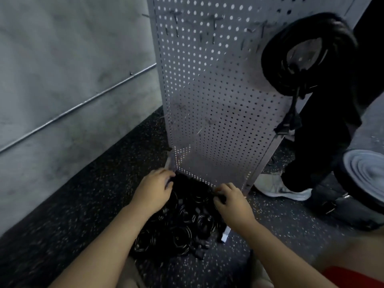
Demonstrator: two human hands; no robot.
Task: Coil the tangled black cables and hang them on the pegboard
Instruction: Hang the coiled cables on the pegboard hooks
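— Both bare forearms are seen at the bottom edge, reaching forward. How are the hands held?

— The left hand (pixel 153 191) is laid on the far left edge of the heap of black cables (pixel 187 225). Its fingers are nearly straight and close together, though blurred. The right hand (pixel 232 201) is set on the heap's far right edge with its fingers curled downward. Whether a cable is pinched there cannot be told.

— Where are the cables found?

— They are piled in a tangle on the dark speckled floor (pixel 83 215), between the two hands and right at the foot of the pegboard (pixel 207 100). One white foot (pixel 225 233) of the board's stand is seen just beside the heap, on its right.

— And further out?

— Several hooks (pixel 214 19) are fixed near the top of the grey board. A thick black coil (pixel 274 65) is hung at its right edge, with ends dangling below it. Past that edge, a leg in dark trousers (pixel 324 142) and a pale shoe (pixel 280 189) of another person are seen. A round grey roll (pixel 365 169), blurred, is seen at the far right. On the left, a grey wall (pixel 62 59) is crossed by a thin metal pipe (pixel 83 103).
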